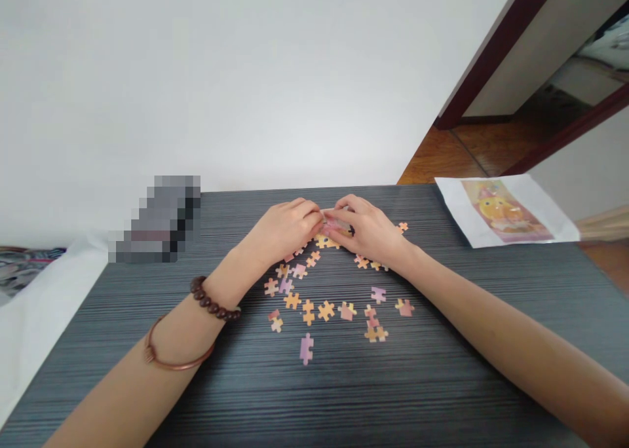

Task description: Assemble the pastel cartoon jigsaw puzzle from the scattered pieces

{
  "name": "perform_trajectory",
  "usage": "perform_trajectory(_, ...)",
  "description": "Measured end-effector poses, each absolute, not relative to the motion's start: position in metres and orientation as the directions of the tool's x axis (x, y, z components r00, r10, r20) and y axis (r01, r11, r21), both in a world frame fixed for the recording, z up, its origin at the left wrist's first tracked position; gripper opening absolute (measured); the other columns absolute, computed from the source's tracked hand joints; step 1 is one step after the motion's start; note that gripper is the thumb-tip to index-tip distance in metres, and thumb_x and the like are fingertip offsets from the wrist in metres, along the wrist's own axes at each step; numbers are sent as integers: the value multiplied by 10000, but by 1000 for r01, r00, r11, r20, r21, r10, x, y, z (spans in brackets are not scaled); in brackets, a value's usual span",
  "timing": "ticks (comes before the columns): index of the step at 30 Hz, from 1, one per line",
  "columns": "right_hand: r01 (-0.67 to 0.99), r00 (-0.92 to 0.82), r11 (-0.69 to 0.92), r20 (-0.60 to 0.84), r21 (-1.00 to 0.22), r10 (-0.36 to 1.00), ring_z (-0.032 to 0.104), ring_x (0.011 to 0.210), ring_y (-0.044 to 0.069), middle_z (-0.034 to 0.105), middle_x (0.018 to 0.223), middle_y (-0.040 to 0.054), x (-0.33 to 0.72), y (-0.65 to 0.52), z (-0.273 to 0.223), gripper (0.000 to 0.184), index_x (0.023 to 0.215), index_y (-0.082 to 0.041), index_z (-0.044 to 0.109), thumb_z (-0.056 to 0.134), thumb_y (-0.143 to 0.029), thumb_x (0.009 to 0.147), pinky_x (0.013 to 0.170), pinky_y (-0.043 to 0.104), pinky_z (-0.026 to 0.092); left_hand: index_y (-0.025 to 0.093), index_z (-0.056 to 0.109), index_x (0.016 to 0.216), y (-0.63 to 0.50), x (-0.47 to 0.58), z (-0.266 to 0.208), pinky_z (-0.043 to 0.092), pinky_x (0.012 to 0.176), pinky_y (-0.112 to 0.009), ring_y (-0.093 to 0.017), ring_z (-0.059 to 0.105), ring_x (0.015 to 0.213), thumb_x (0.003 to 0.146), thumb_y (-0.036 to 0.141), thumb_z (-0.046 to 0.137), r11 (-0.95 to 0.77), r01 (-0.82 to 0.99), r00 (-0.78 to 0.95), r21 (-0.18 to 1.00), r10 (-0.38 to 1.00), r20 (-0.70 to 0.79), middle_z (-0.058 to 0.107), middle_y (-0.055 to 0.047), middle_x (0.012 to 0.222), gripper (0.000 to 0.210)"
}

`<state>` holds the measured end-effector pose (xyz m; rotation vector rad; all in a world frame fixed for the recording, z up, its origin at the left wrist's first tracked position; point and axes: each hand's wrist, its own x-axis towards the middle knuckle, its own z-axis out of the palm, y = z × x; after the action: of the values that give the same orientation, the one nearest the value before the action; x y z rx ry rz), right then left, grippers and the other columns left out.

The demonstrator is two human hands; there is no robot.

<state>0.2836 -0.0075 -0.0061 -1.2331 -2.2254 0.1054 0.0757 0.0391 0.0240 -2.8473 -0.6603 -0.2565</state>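
Left hand (292, 226) and right hand (362, 225) curl close over puzzle pieces (327, 242) towards the tabletop's (236, 389) far edge; whether they're pinching, can't tell! Seemingly a fitting step; next calls for lining up tabs before pressing.

Dark grey worktop (236, 395) with a fine streaked grain, strewn with small jigsaw pieces (326, 311) in orange, pink and lilac.
The pieces lay mostly apart around the middle of the surface, though a few touched; a single flat lilac piece (306, 349) lay nearest the front, and a yellow-orange cluster (327, 241) towards the back was partly hidden. A white paper sheet (508, 212) printed with a yellow, pink and orange picture covered part of the far right corner, while a grey-and-black object (160, 219), too pixelated to identify, occupied the far left.
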Motion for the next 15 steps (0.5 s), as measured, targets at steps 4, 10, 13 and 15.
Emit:
perform_trajectory(4, 756, -388, 567, 474, -327, 791, 645, 920, 232, 690, 1036, 120, 282, -11, -7, 214, 985, -162, 751, 635, -337, 943, 853, 389, 553, 116, 712, 994, 38, 74, 22, 577, 805, -349, -221, 679, 935, 1009, 213, 511, -879, 457, 875, -139, 415, 251, 724, -102, 1038, 223)
perform_trajectory(10, 756, -406, 582, 485, -298, 775, 652, 901, 226, 708, 1027, 127, 282, -11, -7, 236, 894, -150, 764, 603, -309, 962, 832, 388, 559, 114, 723, 979, 37, 73, 15, 584, 803, -360, -229, 692, 920, 1015, 211, 496, -880, 456, 857, -131, 395, 330, 737, -104, 1026, 249)
perform_trajectory(13, 751, -408, 589, 491, -298, 770, 656, 917, 231, 710, 1028, 130, 282, -12, -7, 250, 898, -146, 767, 594, -311, 968, 850, 395, 561, 96, 711, 979, 38, 73, 15, 584, 795, -359, -232, 697, 909, 1016, 187, 472, -875, 465, 849, -133, 398, 348, 741, -117, 1019, 258)
perform_trajectory(15, 749, -404, 592, 501, -299, 765, 659, 919, 235, 712, 1025, 135, 281, -13, -6, 270, 896, -137, 770, 574, -306, 977, 854, 398, 562, 89, 698, 982, 38, 73, 14, 582, 798, -355, -232, 699, 906, 1015, 173, 460, -870, 477, 840, -127, 408, 357, 742, -122, 1012, 254)
